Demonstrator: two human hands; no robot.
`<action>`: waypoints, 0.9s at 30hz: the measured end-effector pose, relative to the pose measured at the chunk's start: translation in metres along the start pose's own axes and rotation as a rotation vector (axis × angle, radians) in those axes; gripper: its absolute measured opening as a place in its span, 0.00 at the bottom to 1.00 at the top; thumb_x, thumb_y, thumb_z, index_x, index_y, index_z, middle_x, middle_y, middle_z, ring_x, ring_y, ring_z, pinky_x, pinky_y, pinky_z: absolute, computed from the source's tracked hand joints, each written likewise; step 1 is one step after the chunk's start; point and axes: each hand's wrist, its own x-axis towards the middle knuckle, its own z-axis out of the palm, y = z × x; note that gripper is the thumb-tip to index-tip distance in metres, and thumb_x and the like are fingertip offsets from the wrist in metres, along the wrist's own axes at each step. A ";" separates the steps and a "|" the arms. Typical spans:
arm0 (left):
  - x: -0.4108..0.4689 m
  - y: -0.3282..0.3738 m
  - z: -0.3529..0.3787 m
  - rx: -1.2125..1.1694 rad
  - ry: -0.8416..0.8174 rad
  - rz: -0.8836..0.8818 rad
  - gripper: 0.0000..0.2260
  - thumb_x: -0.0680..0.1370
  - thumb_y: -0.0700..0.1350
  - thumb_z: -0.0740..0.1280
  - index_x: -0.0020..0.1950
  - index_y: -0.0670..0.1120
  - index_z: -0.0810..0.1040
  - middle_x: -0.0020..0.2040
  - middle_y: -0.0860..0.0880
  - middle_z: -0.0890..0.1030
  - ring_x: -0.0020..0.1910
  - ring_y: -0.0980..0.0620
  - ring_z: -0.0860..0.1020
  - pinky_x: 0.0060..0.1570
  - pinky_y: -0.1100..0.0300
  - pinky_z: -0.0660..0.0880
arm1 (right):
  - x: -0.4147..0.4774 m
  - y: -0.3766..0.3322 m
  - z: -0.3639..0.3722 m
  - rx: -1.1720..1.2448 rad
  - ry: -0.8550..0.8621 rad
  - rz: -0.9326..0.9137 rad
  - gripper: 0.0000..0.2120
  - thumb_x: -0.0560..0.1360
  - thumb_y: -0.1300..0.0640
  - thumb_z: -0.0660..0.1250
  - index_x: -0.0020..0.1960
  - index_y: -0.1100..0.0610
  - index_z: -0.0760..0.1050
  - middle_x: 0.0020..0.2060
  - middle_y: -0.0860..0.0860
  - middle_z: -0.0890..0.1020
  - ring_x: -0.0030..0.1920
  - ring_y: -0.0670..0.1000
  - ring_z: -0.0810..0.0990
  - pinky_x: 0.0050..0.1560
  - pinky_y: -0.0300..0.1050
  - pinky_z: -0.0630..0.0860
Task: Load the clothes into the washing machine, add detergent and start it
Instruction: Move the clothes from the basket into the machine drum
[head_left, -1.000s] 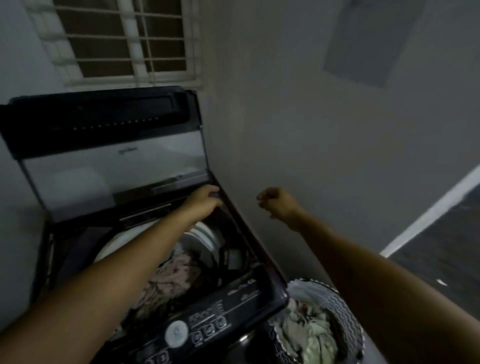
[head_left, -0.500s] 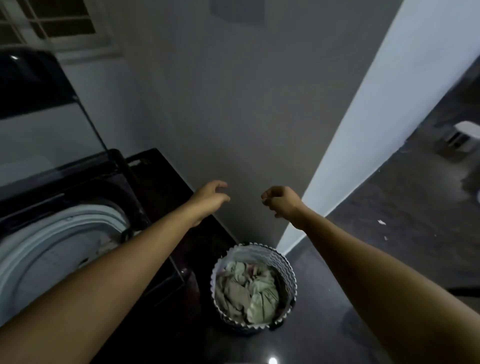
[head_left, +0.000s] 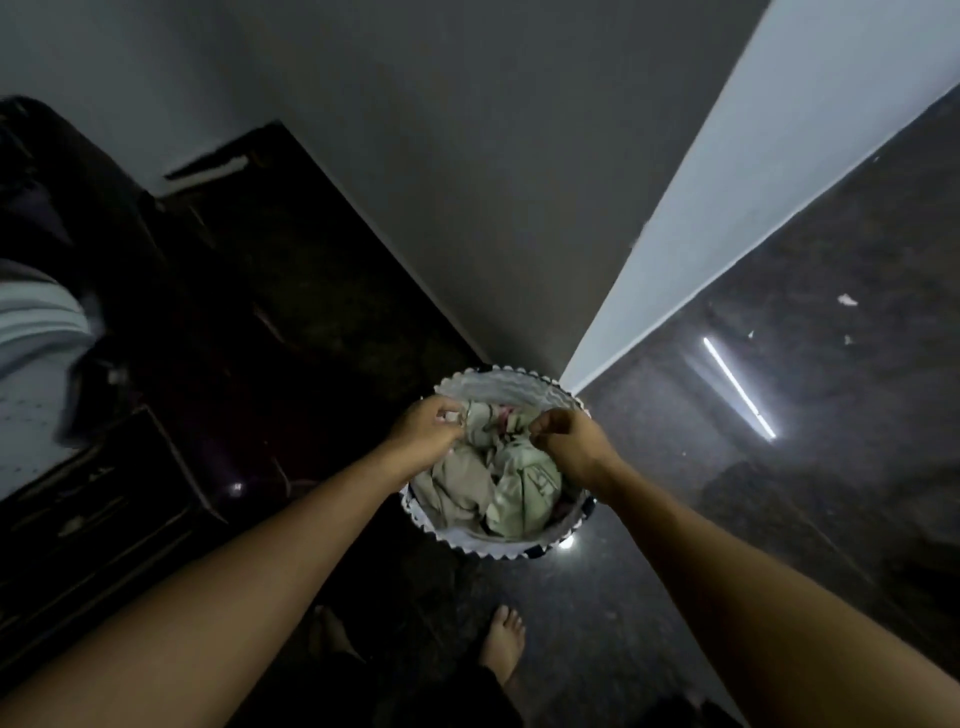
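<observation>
Crumpled clothes (head_left: 483, 478), no clear axis

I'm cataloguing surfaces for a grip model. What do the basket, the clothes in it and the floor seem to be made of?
Basket: probably plastic or stiff fabric, matte white inside, with a scalloped rim; hard to tell which.
Clothes: soft woven cloth, pale green and matte, crumpled in folds.
Floor: likely polished dark stone or tile, since it mirrors a strip light.

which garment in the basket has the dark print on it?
The pale green one on the right side of the basket, under the right hand. The beige one beside it is plain.
</observation>
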 end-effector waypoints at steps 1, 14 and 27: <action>0.012 -0.013 0.010 -0.004 -0.008 -0.013 0.18 0.77 0.42 0.69 0.68 0.48 0.75 0.67 0.48 0.75 0.63 0.50 0.75 0.60 0.55 0.75 | 0.007 0.013 0.011 0.011 -0.020 0.000 0.06 0.70 0.57 0.71 0.36 0.48 0.81 0.35 0.46 0.83 0.40 0.50 0.81 0.46 0.45 0.76; 0.113 -0.145 0.095 0.386 0.077 -0.153 0.15 0.78 0.41 0.61 0.61 0.41 0.80 0.68 0.37 0.73 0.65 0.36 0.75 0.65 0.49 0.73 | 0.076 0.143 0.137 0.030 -0.239 0.121 0.21 0.72 0.50 0.73 0.63 0.51 0.75 0.53 0.52 0.83 0.54 0.55 0.82 0.59 0.54 0.79; 0.041 -0.050 0.085 -0.397 -0.313 0.056 0.16 0.81 0.35 0.59 0.58 0.48 0.84 0.54 0.50 0.85 0.56 0.54 0.81 0.56 0.58 0.77 | 0.063 0.130 0.110 0.375 -0.078 0.026 0.20 0.74 0.57 0.71 0.65 0.60 0.77 0.60 0.55 0.82 0.62 0.54 0.79 0.62 0.49 0.77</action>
